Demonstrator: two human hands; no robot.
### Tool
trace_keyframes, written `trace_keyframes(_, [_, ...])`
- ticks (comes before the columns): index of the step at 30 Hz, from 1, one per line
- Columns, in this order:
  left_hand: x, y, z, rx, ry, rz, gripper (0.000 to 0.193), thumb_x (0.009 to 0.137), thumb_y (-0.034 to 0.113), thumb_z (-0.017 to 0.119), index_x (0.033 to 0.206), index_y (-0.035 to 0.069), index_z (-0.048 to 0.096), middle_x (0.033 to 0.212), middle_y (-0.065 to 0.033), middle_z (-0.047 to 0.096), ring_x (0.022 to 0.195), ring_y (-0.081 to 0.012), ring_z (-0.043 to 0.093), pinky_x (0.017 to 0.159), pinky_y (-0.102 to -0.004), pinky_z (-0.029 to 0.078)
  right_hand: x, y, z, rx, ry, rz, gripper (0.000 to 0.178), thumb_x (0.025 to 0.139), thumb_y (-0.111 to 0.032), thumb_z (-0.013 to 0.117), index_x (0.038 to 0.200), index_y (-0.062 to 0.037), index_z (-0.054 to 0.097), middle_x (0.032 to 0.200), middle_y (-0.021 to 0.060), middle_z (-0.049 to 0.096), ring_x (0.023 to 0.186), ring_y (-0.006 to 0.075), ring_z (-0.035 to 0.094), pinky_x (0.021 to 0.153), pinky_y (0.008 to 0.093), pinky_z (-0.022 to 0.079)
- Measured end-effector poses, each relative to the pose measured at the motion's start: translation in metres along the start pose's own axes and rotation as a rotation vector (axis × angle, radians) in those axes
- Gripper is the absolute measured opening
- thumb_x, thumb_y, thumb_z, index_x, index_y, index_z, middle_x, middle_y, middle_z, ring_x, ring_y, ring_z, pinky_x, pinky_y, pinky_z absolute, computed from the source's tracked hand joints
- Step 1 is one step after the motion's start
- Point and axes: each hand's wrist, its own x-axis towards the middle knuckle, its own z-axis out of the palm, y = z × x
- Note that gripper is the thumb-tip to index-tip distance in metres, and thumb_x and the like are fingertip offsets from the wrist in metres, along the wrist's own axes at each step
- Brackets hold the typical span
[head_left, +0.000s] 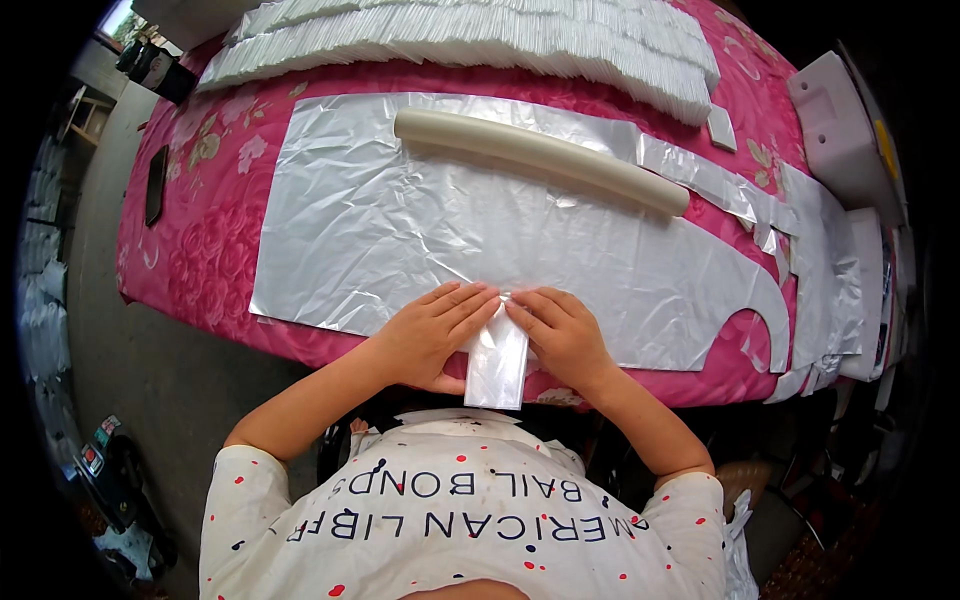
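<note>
A narrow folded packet of clear-white plastic film (pixel 496 368) lies between my hands at the near table edge, its lower end toward my body. My left hand (pixel 440 325) rests flat beside it, fingers stretched toward its upper end and thumb spread toward me. From the other side my right hand (pixel 562 332) lies with extended fingers, fingertips touching the packet's top; its thumb is partly hidden. Under both hands spreads a pile of flat silvery-white plastic sheets (pixel 340 220), with a curved cutout at the right. A long beige tube (pixel 540 160) lies across the sheets.
Long rows of stacked white folded pieces (pixel 470 45) fill the far side of the pink floral tablecloth (pixel 215 265). A dark phone-like object (pixel 156 186) lies at left. More plastic film (pixel 825 270) and a white foam box (pixel 848 135) stand at right.
</note>
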Motion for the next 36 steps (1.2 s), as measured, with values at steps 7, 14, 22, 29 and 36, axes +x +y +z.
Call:
trace_keyframes(7, [0.009, -0.011, -0.006, -0.328, 0.087, -0.145, 0.084, 0.082, 0.06, 0.049, 0.133, -0.005, 0.035, 0.12, -0.017, 0.055, 0.107, -0.0335, 0.054, 0.095, -0.0408, 0.038, 0.023, 0.009, -0.015, 0.276, -0.035, 0.319, 0.017, 0.076, -0.01, 0.06, 0.091, -0.0056, 0.068, 0.074, 0.0078, 0.065, 0.067, 0.0242, 0.063, 0.062, 0.0322, 0.05])
trace_keyframes(14, [0.023, -0.004, -0.001, -0.112, 0.305, -0.165, 0.064, 0.086, 0.029, 0.054, 0.136, -0.004, 0.031, 0.138, -0.0218, 0.036, 0.123, -0.0347, 0.042, 0.102, -0.0434, 0.033, 0.067, 0.031, -0.029, 0.694, -0.413, 1.038, 0.025, 0.085, -0.022, 0.059, 0.076, 0.0004, 0.065, 0.059, 0.0036, 0.06, 0.052, 0.0102, 0.059, 0.049, 0.024, 0.044])
trace_keyframes(22, [0.028, 0.002, 0.031, 0.186, -0.001, -0.269, 0.073, 0.084, 0.035, 0.054, 0.137, -0.006, 0.026, 0.146, -0.022, 0.021, 0.137, -0.0326, 0.017, 0.112, -0.0419, 0.015, 0.062, 0.023, -0.026, 0.581, -0.36, 1.013, 0.025, 0.08, -0.023, 0.068, 0.085, 0.001, 0.062, 0.072, 0.0076, 0.063, 0.057, 0.0118, 0.06, 0.05, 0.026, 0.045])
trace_keyframes(29, [0.039, -0.001, 0.017, 0.113, 0.171, -0.251, 0.063, 0.075, 0.017, 0.061, 0.13, -0.004, 0.039, 0.135, -0.019, 0.041, 0.123, -0.0306, 0.042, 0.101, -0.0399, 0.034, 0.035, 0.03, -0.009, -0.202, 0.001, 0.083, 0.058, 0.07, -0.018, 0.073, 0.122, -0.0031, 0.051, 0.127, 0.0122, 0.05, 0.118, 0.0259, 0.047, 0.099, 0.0395, 0.037])
trace_keyframes(36, [0.049, -0.025, 0.016, 0.285, 0.209, -0.115, 0.048, 0.069, 0.005, 0.061, 0.116, -0.003, 0.054, 0.119, -0.0142, 0.056, 0.105, -0.0273, 0.056, 0.088, -0.0366, 0.045, 0.045, 0.053, -0.023, -0.02, -0.143, -0.016, 0.046, 0.074, -0.016, 0.063, 0.117, 0.0001, 0.054, 0.125, 0.013, 0.052, 0.12, 0.0286, 0.044, 0.102, 0.0399, 0.036])
